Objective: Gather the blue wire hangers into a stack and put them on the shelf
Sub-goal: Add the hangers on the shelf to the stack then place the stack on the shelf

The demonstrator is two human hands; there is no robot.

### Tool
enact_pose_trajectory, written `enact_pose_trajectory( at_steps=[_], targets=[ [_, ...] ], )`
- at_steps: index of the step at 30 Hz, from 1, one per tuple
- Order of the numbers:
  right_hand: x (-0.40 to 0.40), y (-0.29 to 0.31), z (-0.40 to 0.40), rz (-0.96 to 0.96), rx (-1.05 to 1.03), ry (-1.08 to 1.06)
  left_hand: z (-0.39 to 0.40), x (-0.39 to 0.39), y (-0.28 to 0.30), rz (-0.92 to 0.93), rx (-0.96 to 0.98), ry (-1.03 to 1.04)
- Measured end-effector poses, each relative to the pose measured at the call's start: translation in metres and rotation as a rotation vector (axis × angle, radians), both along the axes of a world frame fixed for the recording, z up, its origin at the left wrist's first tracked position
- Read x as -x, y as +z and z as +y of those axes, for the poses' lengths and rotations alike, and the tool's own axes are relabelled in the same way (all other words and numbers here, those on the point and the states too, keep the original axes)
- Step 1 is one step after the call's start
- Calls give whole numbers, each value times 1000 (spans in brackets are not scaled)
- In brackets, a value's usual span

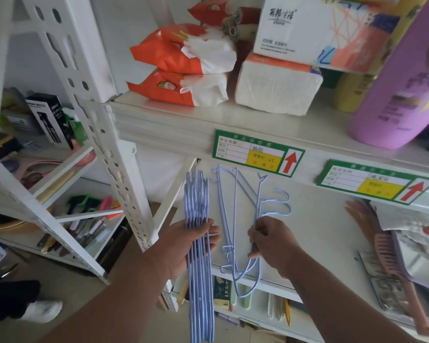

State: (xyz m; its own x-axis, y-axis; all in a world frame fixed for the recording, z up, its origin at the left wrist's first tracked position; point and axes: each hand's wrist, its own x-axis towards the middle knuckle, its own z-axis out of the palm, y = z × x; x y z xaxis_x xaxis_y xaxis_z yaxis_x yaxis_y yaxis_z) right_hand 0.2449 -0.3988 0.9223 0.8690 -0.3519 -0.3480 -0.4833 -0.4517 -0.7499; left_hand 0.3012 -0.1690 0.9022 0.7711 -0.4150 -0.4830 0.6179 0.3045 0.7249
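Head view, left hand (183, 246) fingers clenched round bundled thin pale-blue wire hangers (200, 280), right hand (270, 241) fingers pinching loose hangers (243, 219).

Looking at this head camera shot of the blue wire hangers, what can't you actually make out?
- Head view: how many hangers the bundle of blue wire hangers in the left hand holds; the wires overlap, and the bottom edge cuts them off.
- Whether the loose blue wire hangers under the right hand are two or three; they are tangled.
- Small print on the green and yellow price labels; blurred.
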Motion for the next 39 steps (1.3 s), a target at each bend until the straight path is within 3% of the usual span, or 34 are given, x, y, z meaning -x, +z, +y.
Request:
enact_pose_trajectory(
  at_steps=[12,20,39],
  targets=[
    [25,30,58,4,39,206,-6,-1,-2,-28,-27,-3],
    [35,20,72,51,-3,208,-5,1,0,-74,-37,-54],
    [45,4,77,88,31,234,-1,-2,-5,-38,-96,42]
  ],
)
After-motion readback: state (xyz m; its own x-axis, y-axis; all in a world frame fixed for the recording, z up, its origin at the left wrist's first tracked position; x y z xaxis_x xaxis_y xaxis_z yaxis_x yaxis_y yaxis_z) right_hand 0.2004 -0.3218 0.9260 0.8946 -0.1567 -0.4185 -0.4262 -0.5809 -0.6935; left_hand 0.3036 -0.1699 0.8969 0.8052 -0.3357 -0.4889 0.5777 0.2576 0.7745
